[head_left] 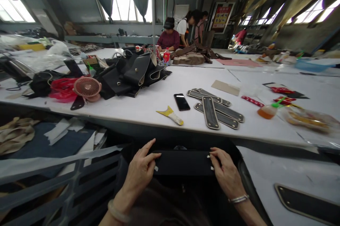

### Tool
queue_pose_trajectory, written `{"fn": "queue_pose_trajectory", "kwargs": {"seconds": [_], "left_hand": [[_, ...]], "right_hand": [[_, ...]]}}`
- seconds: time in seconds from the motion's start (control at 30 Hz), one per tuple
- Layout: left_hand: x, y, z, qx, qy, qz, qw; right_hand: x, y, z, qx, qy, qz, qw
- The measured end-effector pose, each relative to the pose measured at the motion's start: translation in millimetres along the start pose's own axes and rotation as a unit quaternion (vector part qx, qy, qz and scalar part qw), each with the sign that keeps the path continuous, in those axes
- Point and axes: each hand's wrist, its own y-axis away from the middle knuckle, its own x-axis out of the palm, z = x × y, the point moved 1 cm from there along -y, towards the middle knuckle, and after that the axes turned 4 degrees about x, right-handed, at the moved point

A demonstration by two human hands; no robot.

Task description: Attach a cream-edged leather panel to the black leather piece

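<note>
A long black panel (183, 163) lies crosswise low in front of me, close to my lap. My left hand (142, 164) is at its left end, one finger stretched upward, while another finger and the thumb close on the panel's edge beside a small white tab (156, 169). At the right end, the bent fingers of my right hand (224, 165) grip the panel's corner. Small white bits (212, 168) show by those fingertips. The undersides of both hands and the panel's lower side are hidden.
On the white table (132, 112) ahead lie a yellow scraper-like tool (171, 115), a phone (182, 102), several trimmed black strips (210, 112), an orange-liquid bottle (268, 112), a pink fan (87, 88) and black leather pieces (132, 72). Another strip (308, 203) lies right. People (170, 38) are beyond.
</note>
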Motion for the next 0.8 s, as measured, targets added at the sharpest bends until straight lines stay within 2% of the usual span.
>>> {"fn": "queue_pose_trajectory", "kwargs": {"seconds": [0.07,0.17,0.3,0.4,0.5,0.6,0.7,0.8], "left_hand": [[-1.7,1.2,-8.1,-0.018,-0.019,0.002,1.0],[0.3,1.6,-21.3,-0.047,-0.048,0.0,0.998],[11.1,-1.9,-30.9,-0.055,-0.075,-0.004,0.996],[17.9,-3.2,-28.5,-0.052,-0.052,0.033,0.997],[17.5,-2.2,-20.9,-0.064,-0.008,0.059,0.996],[14.1,-1.4,-11.7,-0.096,0.073,0.052,0.991],[15.5,-1.6,-3.3,-0.136,0.175,0.035,0.975],[25.1,-0.6,4.2,-0.199,0.246,0.023,0.948]], "right_hand": [[-1.4,-1.2,10.0,-0.035,0.058,-0.021,0.997],[3.5,1.8,38.2,-0.127,0.153,-0.038,0.979],[24.7,9.5,76.8,-0.194,0.202,0.077,0.957],[38.3,11.2,87.8,-0.198,0.213,0.147,0.945],[38.8,6.6,82.8,-0.192,0.221,0.17,0.941],[28.1,-1.2,68.3,-0.18,0.237,0.168,0.94],[16.6,-7.3,46.7,-0.163,0.239,0.15,0.945],[13.8,-9.2,18.5,-0.087,0.19,0.137,0.968]]}}
